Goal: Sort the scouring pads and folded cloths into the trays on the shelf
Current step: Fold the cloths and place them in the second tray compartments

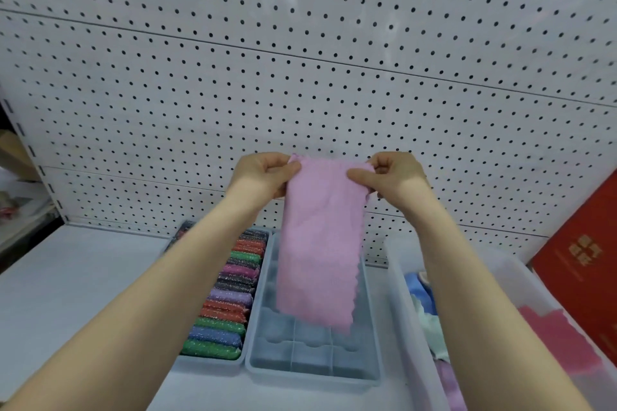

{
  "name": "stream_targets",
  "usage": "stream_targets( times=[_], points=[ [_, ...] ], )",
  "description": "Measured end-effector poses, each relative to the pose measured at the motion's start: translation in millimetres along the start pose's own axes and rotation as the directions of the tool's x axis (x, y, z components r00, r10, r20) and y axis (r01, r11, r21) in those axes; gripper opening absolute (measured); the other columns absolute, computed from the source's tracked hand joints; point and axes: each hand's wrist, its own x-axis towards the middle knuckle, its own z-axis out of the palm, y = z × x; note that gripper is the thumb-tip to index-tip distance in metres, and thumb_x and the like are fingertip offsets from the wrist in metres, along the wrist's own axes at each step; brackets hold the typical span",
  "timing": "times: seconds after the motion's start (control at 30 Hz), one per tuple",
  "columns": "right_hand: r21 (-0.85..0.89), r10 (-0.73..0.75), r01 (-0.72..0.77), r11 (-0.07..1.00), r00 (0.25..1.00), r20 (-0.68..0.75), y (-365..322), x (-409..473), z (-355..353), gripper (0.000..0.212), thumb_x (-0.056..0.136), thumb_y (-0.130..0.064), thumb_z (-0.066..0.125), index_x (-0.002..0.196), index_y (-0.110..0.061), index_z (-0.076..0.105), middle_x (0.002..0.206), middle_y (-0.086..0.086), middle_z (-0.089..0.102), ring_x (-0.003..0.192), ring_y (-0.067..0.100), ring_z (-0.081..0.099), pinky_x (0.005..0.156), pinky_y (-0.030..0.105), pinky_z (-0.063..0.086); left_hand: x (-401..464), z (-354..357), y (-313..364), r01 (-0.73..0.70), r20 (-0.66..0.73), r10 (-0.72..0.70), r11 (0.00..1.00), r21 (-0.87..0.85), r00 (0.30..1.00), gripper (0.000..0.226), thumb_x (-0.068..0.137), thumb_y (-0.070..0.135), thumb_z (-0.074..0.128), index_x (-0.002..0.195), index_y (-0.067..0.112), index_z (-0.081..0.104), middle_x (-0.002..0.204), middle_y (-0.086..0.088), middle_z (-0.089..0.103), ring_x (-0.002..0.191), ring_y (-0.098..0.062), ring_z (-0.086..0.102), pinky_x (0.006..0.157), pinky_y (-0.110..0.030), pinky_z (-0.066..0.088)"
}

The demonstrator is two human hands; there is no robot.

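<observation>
A pink cloth (pixel 320 243) hangs lengthwise in the air, folded into a long strip. My left hand (pixel 263 177) pinches its top left corner and my right hand (pixel 390 177) pinches its top right corner. Below it sits a pale blue tray (pixel 314 367) with dividers, its compartments bare where they show; the cloth hides the tray's back part. To the left, a second tray (pixel 210 365) holds a row of glittery scouring pads (pixel 227 307) in green, blue, red, purple and pink, standing on edge.
A clear plastic bin (pixel 410 280) at the right holds loose cloths in blue, mint, pink and lilac. A red box (pixel 581 264) leans at the far right. A white pegboard (pixel 300 77) backs the white shelf (pixel 66 277).
</observation>
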Motion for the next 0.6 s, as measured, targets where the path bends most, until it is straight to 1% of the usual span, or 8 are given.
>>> stream_targets(
  times=[0.1,0.17,0.23,0.37,0.4,0.47,0.53,0.6],
  points=[
    [0.005,-0.008,0.008,1.000,0.997,-0.073,-3.4,-3.0,12.9,0.022,0.078,-0.025,0.075,0.071,-0.008,0.063,0.062,0.011,0.069,0.054,0.014,0.060,0.060,0.031,0.047,-5.7,17.6,-7.2,-0.070,-0.073,0.074,0.996,0.057,0.995,0.012,0.090,0.020,0.068,0.083,0.028,0.072,0.081,0.003,0.076,0.083,-0.020,0.073,0.082,-0.038,0.059],
    [0.048,-0.036,0.041,0.998,0.995,-0.089,-11.9,-9.7,18.0,0.021,0.080,-0.025,0.074,0.071,-0.009,0.066,0.061,0.009,0.069,0.054,0.012,0.064,0.056,0.026,0.048,-13.4,27.4,-6.1,-0.139,-0.093,0.143,0.989,0.049,0.985,0.016,0.090,0.022,0.069,0.080,0.035,0.071,0.081,0.011,0.076,0.086,-0.011,0.073,0.086,-0.036,0.058],
    [0.123,-0.042,0.054,0.991,0.994,-0.102,-18.9,-14.4,21.8,0.024,0.083,-0.028,0.074,0.074,-0.006,0.070,0.064,0.008,0.071,0.054,0.009,0.066,0.052,0.021,0.047,-21.1,36.1,-2.3,-0.181,-0.100,0.184,0.983,0.043,0.978,0.019,0.090,0.021,0.069,0.081,0.038,0.070,0.078,0.021,0.073,0.084,0.000,0.070,0.087,-0.028,0.056],
    [0.198,-0.043,0.060,0.978,0.995,-0.087,-28.4,-18.5,24.5,0.022,0.087,-0.028,0.070,0.079,-0.008,0.074,0.068,0.003,0.074,0.060,0.010,0.069,0.052,0.020,0.046,-31.9,48.6,8.3,-0.192,-0.082,0.184,0.976,-0.101,0.979,0.020,0.091,0.016,0.066,0.081,0.031,0.073,0.075,0.015,0.073,0.073,-0.002,0.066,0.073,-0.014,0.052],
    [0.209,-0.048,0.064,0.976,0.995,-0.084,-29.1,-18.8,24.7,0.020,0.088,-0.028,0.069,0.079,-0.010,0.075,0.068,0.002,0.074,0.060,0.009,0.070,0.052,0.020,0.045,-32.9,49.3,10.1,-0.194,-0.072,0.186,0.973,-0.123,0.980,0.018,0.092,0.016,0.066,0.085,0.030,0.074,0.078,0.015,0.074,0.077,-0.002,0.067,0.076,-0.012,0.052],
    [0.215,-0.061,0.077,0.973,0.995,-0.079,-30.5,-20.5,24.5,0.021,0.089,-0.030,0.067,0.078,-0.014,0.076,0.068,-0.002,0.073,0.062,0.009,0.070,0.050,0.018,0.044,-33.2,48.6,11.7,-0.213,-0.027,0.212,0.970,-0.121,0.977,0.017,0.090,0.012,0.067,0.097,0.026,0.074,0.087,0.015,0.075,0.090,0.000,0.069,0.086,-0.015,0.052],
    [0.194,-0.094,0.101,0.976,0.995,-0.044,-30.8,-21.8,23.4,0.026,0.092,-0.034,0.064,0.078,-0.016,0.077,0.070,-0.003,0.074,0.066,0.010,0.071,0.051,0.017,0.045,-32.2,45.7,10.2,-0.211,0.013,0.214,0.971,-0.107,0.977,0.025,0.087,0.004,0.068,0.106,0.019,0.073,0.091,0.013,0.075,0.093,-0.002,0.070,0.086,-0.015,0.052],
    [0.200,-0.121,0.115,0.973,0.992,0.020,-30.5,-24.2,21.2,0.029,0.094,-0.035,0.061,0.081,-0.016,0.078,0.074,-0.001,0.076,0.068,0.010,0.070,0.054,0.016,0.046,-29.9,41.7,6.8,-0.203,0.004,0.204,0.977,-0.071,0.979,0.029,0.087,-0.002,0.066,0.108,0.016,0.073,0.090,0.012,0.075,0.092,-0.002,0.071,0.085,-0.016,0.053]
  ],
)
